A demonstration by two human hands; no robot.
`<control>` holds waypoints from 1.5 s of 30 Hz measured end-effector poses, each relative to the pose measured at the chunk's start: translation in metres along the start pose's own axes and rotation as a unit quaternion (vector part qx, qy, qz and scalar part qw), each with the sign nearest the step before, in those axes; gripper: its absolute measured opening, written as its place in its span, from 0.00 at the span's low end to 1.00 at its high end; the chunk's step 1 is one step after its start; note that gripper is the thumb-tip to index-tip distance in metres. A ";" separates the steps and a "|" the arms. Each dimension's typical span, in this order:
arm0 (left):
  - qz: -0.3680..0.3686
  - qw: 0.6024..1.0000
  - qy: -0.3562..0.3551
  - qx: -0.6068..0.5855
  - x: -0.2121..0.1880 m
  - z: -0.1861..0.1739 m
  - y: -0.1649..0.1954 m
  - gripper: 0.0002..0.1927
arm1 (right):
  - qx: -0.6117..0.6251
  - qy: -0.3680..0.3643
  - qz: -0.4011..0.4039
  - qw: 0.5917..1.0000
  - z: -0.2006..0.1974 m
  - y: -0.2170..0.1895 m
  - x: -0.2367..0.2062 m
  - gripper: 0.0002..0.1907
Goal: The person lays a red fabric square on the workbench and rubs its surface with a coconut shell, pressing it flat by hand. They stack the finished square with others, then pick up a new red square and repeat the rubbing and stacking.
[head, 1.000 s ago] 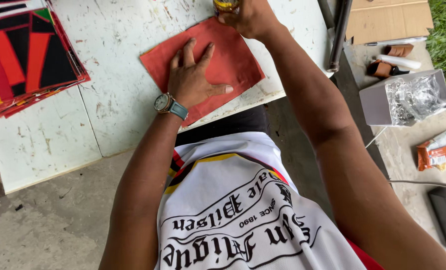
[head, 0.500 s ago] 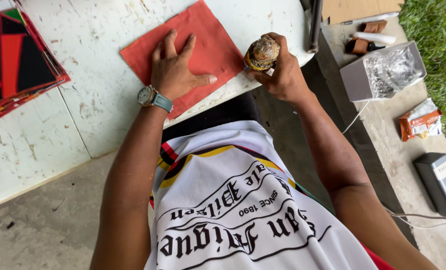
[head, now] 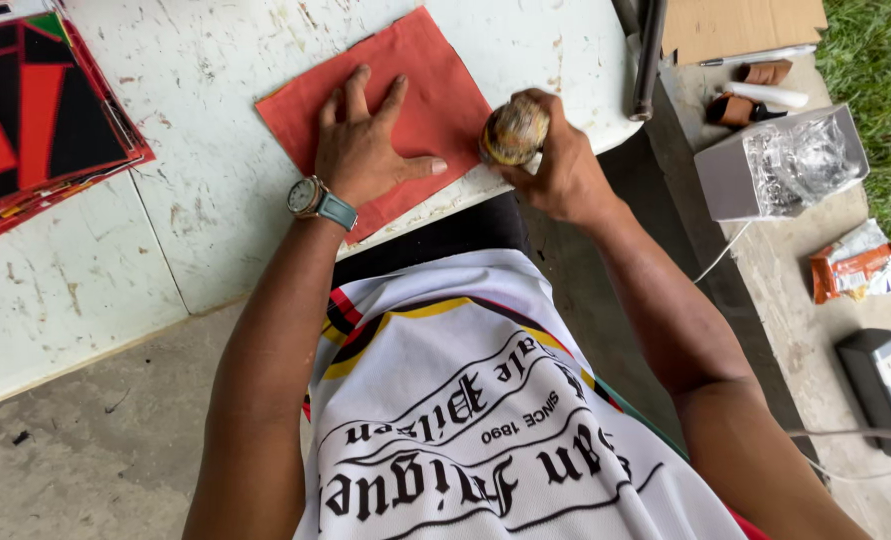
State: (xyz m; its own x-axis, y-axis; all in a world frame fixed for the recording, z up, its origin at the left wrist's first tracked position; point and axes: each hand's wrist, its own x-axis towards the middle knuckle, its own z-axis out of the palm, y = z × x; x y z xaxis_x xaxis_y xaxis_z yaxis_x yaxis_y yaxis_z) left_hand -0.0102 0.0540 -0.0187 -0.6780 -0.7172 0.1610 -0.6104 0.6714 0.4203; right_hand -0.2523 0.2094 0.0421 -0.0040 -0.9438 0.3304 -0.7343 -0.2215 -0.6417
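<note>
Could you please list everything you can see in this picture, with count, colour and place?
red sheet: one, red, flat on the table near its front edge
round object: one, mottled brown and yellow, at the sheet's right edge, in the right hand
table: one, white with chipped paint, top left
stack of patterned sheets: one, red, black, orange and green, at the table's left end
cardboard piece: one, brown, top right
grey box: one, holding crumpled clear plastic, on the concrete ledge at right
snack wrapper: one, orange and white, on the ledge
dark device: one, black, lower right of the ledge
wristwatch: one, silver with teal strap, left wrist
left hand: flat on the red sheet
right hand: gripping the round object
</note>
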 end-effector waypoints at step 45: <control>-0.040 0.999 0.008 0.003 -0.003 0.000 0.004 0.65 | 0.016 -0.021 -0.081 0.996 0.067 0.060 0.177 0.42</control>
State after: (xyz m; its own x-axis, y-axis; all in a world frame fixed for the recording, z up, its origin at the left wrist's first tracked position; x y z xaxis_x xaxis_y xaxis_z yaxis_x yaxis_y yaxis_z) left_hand -0.0107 0.0584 -0.0171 -0.6207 -0.7713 0.1404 -0.6648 0.6128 0.4273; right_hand -0.2523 0.0124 0.0158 0.1404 -0.9045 0.4028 -0.7004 -0.3783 -0.6052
